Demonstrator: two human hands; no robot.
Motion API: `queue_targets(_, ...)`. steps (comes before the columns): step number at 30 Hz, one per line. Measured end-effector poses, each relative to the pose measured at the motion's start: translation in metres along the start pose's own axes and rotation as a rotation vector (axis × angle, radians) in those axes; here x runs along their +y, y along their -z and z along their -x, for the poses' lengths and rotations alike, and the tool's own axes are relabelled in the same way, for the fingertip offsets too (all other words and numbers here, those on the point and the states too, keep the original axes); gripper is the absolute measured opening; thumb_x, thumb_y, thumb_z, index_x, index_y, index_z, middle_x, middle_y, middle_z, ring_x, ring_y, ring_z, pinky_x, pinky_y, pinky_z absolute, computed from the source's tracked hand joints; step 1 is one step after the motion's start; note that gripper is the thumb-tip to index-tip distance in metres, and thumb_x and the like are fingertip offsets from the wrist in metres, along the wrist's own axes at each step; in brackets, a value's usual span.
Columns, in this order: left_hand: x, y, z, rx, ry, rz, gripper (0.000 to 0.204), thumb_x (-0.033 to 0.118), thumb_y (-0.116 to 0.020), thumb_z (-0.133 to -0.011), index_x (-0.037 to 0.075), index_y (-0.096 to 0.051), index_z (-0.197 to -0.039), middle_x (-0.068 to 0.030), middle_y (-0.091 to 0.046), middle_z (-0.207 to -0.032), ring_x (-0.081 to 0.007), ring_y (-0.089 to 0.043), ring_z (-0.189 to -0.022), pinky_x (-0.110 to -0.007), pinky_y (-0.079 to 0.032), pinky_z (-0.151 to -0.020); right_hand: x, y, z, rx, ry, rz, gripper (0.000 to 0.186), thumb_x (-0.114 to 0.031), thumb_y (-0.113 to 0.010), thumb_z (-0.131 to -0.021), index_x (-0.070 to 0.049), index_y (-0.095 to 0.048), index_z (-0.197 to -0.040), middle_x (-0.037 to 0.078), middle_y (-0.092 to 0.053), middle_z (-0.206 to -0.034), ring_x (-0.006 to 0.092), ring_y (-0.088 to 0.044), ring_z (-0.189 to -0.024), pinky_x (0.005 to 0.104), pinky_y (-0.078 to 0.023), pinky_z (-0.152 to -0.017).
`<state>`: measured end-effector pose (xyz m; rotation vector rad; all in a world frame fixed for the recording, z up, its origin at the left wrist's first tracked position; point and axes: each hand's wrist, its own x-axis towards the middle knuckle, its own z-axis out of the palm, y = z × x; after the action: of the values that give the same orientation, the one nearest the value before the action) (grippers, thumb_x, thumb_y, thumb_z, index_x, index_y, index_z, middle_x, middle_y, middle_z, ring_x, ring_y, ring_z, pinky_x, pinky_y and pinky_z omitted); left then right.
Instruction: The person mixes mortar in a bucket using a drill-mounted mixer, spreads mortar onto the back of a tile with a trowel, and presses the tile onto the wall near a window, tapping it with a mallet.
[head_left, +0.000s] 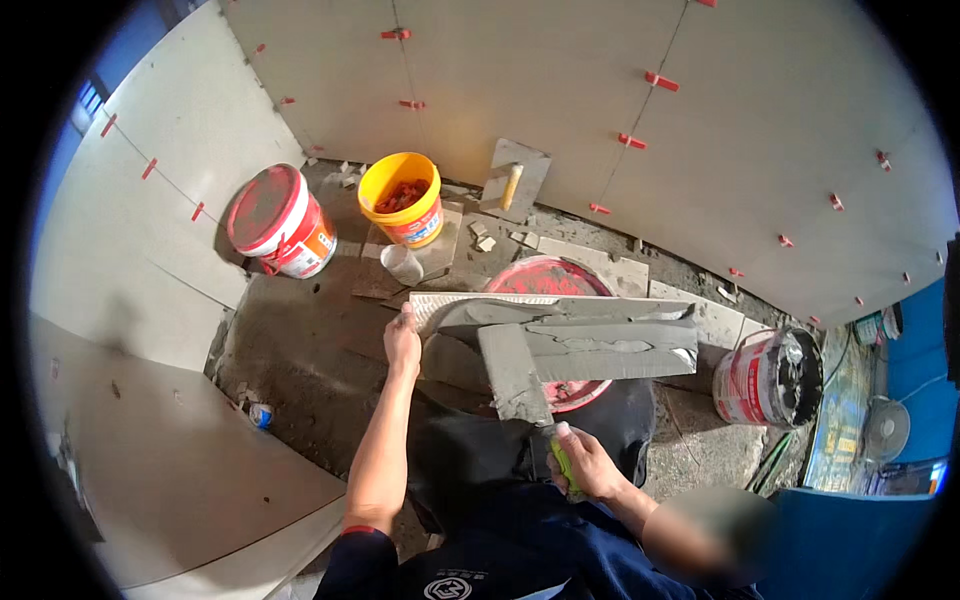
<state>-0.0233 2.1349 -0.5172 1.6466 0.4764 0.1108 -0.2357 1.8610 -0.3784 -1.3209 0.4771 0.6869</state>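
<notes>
My left hand [403, 343] is closed on the left end of a long narrow tile [427, 313], its ribbed back facing up. Grey adhesive [620, 345] coats most of that back; the ribs show bare at the left end. In my right hand [588, 464] is the green handle of a flat rectangular trowel [516, 375], whose smeared blade lies over the adhesive near the tile's middle. Beneath the tile is a round red bucket top [548, 273] with grey smears, partly hidden.
A lidded red-and-white bucket [283, 222], a yellow bucket of red clips [402, 198] and a white cup [402, 265] stand ahead-left. A notched trowel [515, 182] leans by the tiled wall [540, 80]. At right sits a mortar-smeared bucket [765, 380], beyond it a fan [886, 430].
</notes>
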Motion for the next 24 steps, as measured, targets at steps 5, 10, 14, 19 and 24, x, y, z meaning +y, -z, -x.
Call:
queue_targets(5,0.013,0.006,0.018,0.008,-0.112,-0.046,0.057,0.047,-0.045,-0.097,-0.003,-0.049,-0.070,-0.0078,-0.047,-0.062,-0.0190,-0.041,-0.062,-0.037,-0.035,-0.060,-0.049,-0.022,-0.040,0.052,0.730,0.980,0.040,-0.033,-0.048,-0.095,0.007,-0.049,-0.094,0.030,-0.059,-0.069,0.0458,-0.062,-0.070,0.0521,-0.048,-0.059)
queue_targets(10,0.009,0.016,0.027,0.022,-0.133,-0.086,0.051,0.042,-0.046,-0.098,-0.006,-0.063,-0.089,-0.0105,-0.062,-0.073,-0.0188,-0.053,-0.069,-0.035,-0.043,-0.069,-0.067,0.014,-0.066,0.378,0.469,1.131,0.045,-0.038,-0.050,-0.093,0.007,-0.049,-0.095,0.033,-0.059,-0.066,0.0497,-0.061,-0.067,0.0542,-0.050,-0.061)
queue_targets(14,-0.003,0.015,0.035,0.053,-0.113,-0.020,0.050,0.040,-0.045,-0.099,-0.007,-0.065,-0.095,-0.0113,-0.067,-0.082,-0.0175,-0.057,-0.073,-0.035,-0.045,-0.071,-0.068,0.086,-0.059,0.606,0.435,1.127,0.042,-0.037,-0.049,-0.094,0.005,-0.052,-0.098,0.033,-0.060,-0.074,0.0497,-0.061,-0.075,0.0544,-0.050,-0.065)
queue_targets(19,-0.013,0.019,0.027,-0.009,-0.076,0.030,0.054,0.042,-0.043,-0.099,-0.007,-0.064,-0.094,-0.0130,-0.067,-0.080,-0.0195,-0.059,-0.073,-0.035,-0.045,-0.069,-0.083,0.179,-0.053,0.912,0.364,1.177,0.042,-0.037,-0.046,-0.095,0.003,-0.057,-0.099,0.031,-0.062,-0.089,0.0481,-0.060,-0.087,0.0522,-0.049,-0.072)
queue_targets(24,-0.018,0.015,0.024,-0.007,-0.099,0.116,0.043,0.033,-0.048,-0.098,-0.005,-0.067,-0.095,-0.0099,-0.069,-0.083,-0.0157,-0.061,-0.078,-0.033,-0.046,-0.073,-0.090,0.172,-0.039,0.942,0.403,1.096,0.046,-0.040,-0.046,-0.095,0.003,-0.060,-0.103,0.027,-0.063,-0.083,0.0430,-0.062,-0.081,0.0469,-0.049,-0.071)
